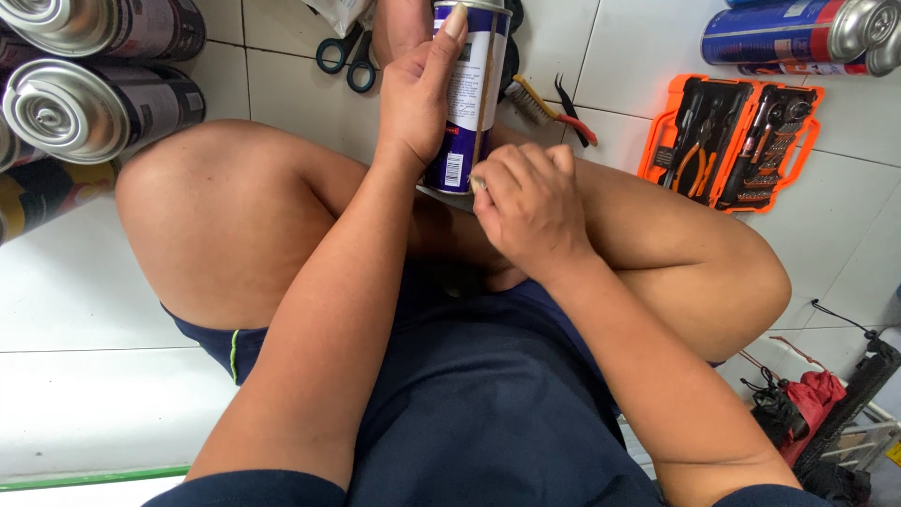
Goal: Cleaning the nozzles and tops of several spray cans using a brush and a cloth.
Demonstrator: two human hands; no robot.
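Spray can (469, 89), blue and white with a printed label, stands upright between my knees, close to the middle of the tiled floor (84, 291) that the head camera looks down on. My left hand (418, 94) is clamped around its left side, thumb and fingers wrapped on the body and the forefinger stretched up along the wall to the rim at the top. My right hand (530, 202) is curled into a loose fist just beside the can's lower edge, the fingertips pinched together on something small and pale that I cannot make out; whether it touches the can I cannot tell.

As for progress, I judge the work is in the middle: the can is held steady and the right hand is busy at its base, but nothing shows a finished result, and the can's top is cut off by the upper edge of the picture.

Both forearms reach forward over my lap, the left one nearly straight, the right one bent inward at the wrist.

Around it, more cans (94, 103) lie on their sides at the floor's left edge, further ones (798, 33) at the far right corner. An orange tool case (732, 141) lies open on the right, a wire brush (540, 105) and scissors (345, 54) lie beyond the can.
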